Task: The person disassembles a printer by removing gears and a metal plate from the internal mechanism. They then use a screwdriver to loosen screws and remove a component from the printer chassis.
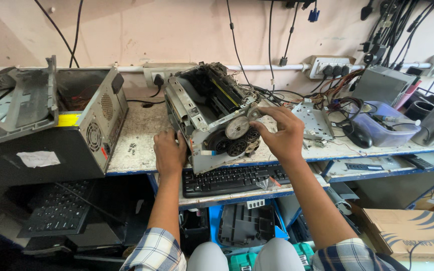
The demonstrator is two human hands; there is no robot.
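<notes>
A stripped-down printer chassis (pixel 204 108) sits tilted on the workbench (pixel 136 145), its side with white and black gears (pixel 237 135) facing me. My left hand (pixel 169 153) presses against the chassis's lower left corner, steadying it. My right hand (pixel 281 133) reaches in from the right, its fingertips pinching at a small part near the top of the gear cluster. Both forearms come up from below, in plaid sleeves.
An open desktop computer case (pixel 51 120) stands at the left. A black keyboard (pixel 232 179) lies on the shelf below the chassis. Right of it are a metal bracket (pixel 315 120), a black mouse (pixel 358 135), a blue tub (pixel 385 123), tangled cables and wall sockets (pixel 330 65). Cardboard box (pixel 408 231) lower right.
</notes>
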